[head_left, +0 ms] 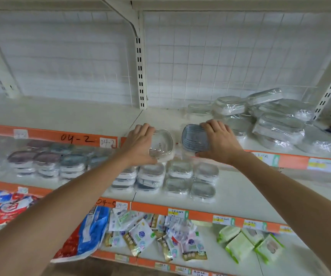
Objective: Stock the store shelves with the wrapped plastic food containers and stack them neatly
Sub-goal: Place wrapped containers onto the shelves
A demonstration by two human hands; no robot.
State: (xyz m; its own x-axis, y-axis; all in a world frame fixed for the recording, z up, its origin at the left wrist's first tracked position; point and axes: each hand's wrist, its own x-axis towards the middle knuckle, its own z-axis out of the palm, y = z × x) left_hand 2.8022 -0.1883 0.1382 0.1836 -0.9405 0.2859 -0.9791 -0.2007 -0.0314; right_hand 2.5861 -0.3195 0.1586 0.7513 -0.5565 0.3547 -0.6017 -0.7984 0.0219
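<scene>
A white store shelving unit with a wire-grid back wall (230, 56) and orange price rails (41, 134) fills the head view, the only view there is. On the upper shelf (81, 114), near its front edge, the left hand (140, 142) grips a clear-lidded container (161, 145) by its left side, fingers curled over the top. Just beside it to the right, the right hand (219, 139) holds a grey-lidded container (194, 139), fingers over the far edge and the thumb at the near edge. The two containers are close but seem not to touch. Far right on the same shelf lies a loose pile of wrapped containers (276, 120), some tilted. On the middle shelf (250, 188) below, more wrapped containers (170, 176) stand in neat stacks. The lowest shelf carries snack packets (160, 236) and green packs (246, 242). I judge the containers to be light and stiff, but the plastic wrap looks slippery, so a hold across the two short sides with thumb and fingers is safer than a hold on the flat lid
</scene>
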